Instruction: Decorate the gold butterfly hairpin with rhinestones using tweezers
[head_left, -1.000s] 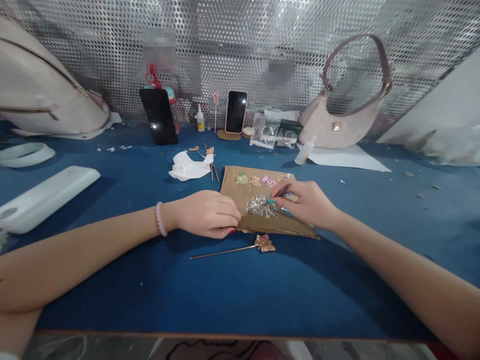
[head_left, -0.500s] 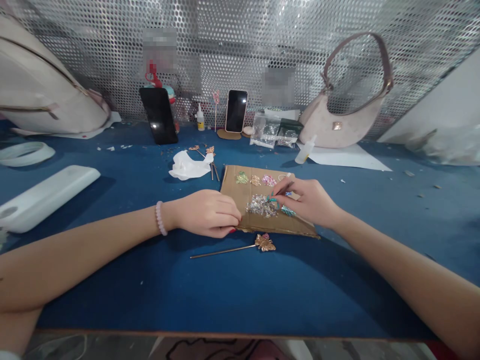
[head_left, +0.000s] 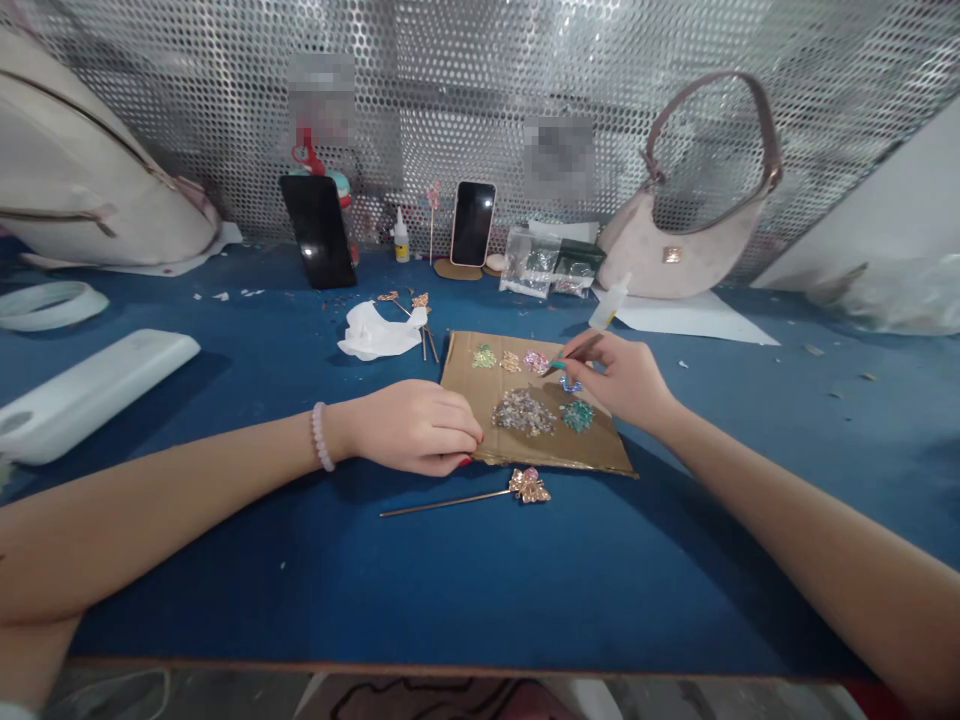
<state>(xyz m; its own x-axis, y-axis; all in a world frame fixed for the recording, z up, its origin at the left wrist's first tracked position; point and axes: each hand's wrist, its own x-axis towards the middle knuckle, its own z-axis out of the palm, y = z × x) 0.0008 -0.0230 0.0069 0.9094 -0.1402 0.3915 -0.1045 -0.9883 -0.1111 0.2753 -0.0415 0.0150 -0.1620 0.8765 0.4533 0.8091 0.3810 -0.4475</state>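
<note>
A brown cardboard sheet (head_left: 472, 395) lies on the blue table and carries small heaps of rhinestones: green (head_left: 484, 356), gold, pink (head_left: 536, 361), silver (head_left: 523, 412) and teal (head_left: 577, 415). My right hand (head_left: 619, 378) pinches a thin pen-like picker tool (head_left: 574, 354), its tip beside the pink heap. My left hand (head_left: 416, 427) rests curled on the sheet's near left edge, fingers pressed together at the cardboard. A gold butterfly hairpin (head_left: 517, 488) lies just in front of the sheet.
Two phones (head_left: 319, 232) (head_left: 472, 222) stand propped at the back by a small glue bottle (head_left: 401, 240). A crumpled tissue (head_left: 377, 333), more hairpins, plastic bags (head_left: 534, 262), another glue bottle (head_left: 611, 300), a pink handbag (head_left: 679, 245), a white bag (head_left: 82, 190) and a white case (head_left: 82, 392) surround the sheet.
My right hand has lifted off the silver and teal heaps and moved back toward the pink heap with the tool. My left hand has stayed put.
</note>
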